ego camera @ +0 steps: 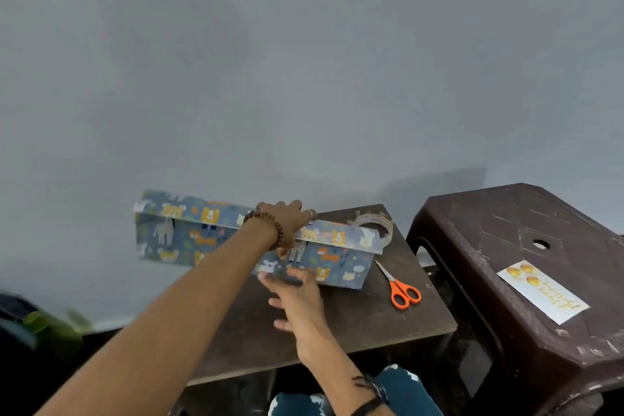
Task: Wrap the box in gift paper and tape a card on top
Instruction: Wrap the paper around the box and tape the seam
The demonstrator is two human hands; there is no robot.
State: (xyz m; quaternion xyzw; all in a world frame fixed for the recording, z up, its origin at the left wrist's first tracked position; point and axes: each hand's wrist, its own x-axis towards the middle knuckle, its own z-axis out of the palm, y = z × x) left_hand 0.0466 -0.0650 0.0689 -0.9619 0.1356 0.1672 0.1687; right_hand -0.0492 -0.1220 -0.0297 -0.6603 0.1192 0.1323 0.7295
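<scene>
Pressing down on top of the box [236, 240], the left hand [287, 223] lies flat on the animal-print gift paper [189, 213] in the centre of the frame, fingers spread and gripping nothing, a bead bracelet [266, 223] on its wrist. And here is the right hand [297, 300] just below it, fingers splayed open, fingertips touching the lower edge of the paper on the box's near side. The long box sits across the far end of the small dark table [337, 331], its left end hanging out past the table edge. Right of the box, a roll of clear tape [374, 226] rests at the table's far corner, and orange-handled scissors [400, 287] lie below it. Over on the right of the frame, the card [543, 290] lies flat on a brown plastic stool [506, 230], well apart from the box.
</scene>
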